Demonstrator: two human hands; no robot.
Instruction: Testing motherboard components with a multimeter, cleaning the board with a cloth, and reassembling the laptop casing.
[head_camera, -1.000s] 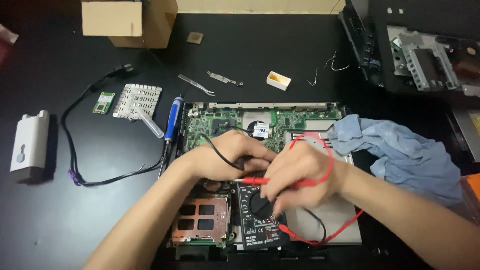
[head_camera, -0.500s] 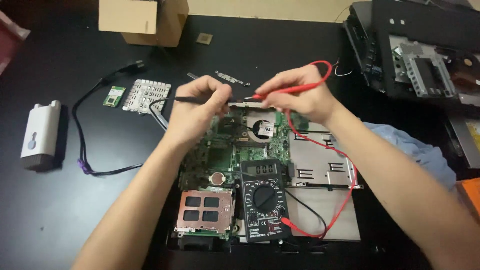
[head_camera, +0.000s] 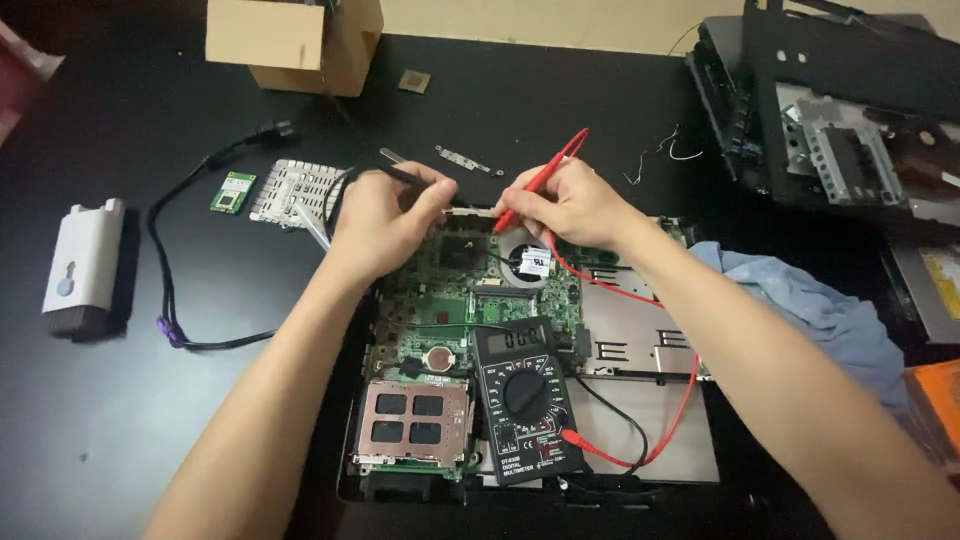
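Probing the green board (head_camera: 470, 300) in the open laptop chassis, both hands at its far edge. Left hand (head_camera: 385, 222) pinches the black probe (head_camera: 405, 177) between thumb and fingers; its long axis runs left-to-right, tip end toward the board, though the tip itself is hidden under the fingers. Right hand (head_camera: 575, 205) pinches the red probe (head_camera: 540, 180); axis is diagonal, tail up and away to the right, tip down-left just past the fan (head_camera: 525, 262). Red lead (head_camera: 660, 440) loops back along the right forearm to the black meter (head_camera: 525, 400), which lies on the chassis near the board's near-right corner, display end away from the person. White rectangular label sits on the fan; white label strip low on the meter face. Brown cardboard box (head_camera: 300, 45) at far left of the table, white plastic case (head_camera: 82, 255) at left, blue cloth (head_camera: 830, 310) to the right of the chassis.
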